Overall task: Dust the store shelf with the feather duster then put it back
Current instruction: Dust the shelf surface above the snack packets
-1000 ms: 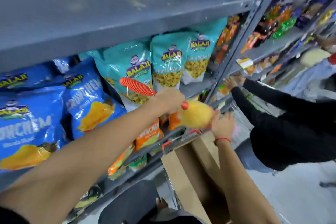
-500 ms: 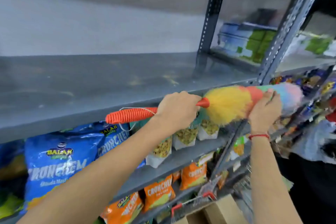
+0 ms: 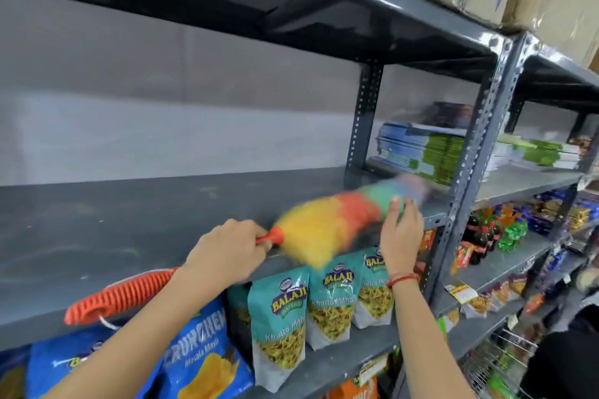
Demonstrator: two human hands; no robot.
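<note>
I am holding the feather duster (image 3: 327, 230) by its orange handle, my left hand (image 3: 227, 253) closed round it; its long axis is running right and away over the shelf (image 3: 129, 227). My right hand (image 3: 398, 236) is resting open against the fluffy head.

Shop: stocked snack bags (image 3: 278, 321), shelving (image 3: 466, 152)

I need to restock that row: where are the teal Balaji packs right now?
In the head view, the teal Balaji packs stand lower centre, one shelf below the feather duster, right of the blue Crunchem bags.
</note>
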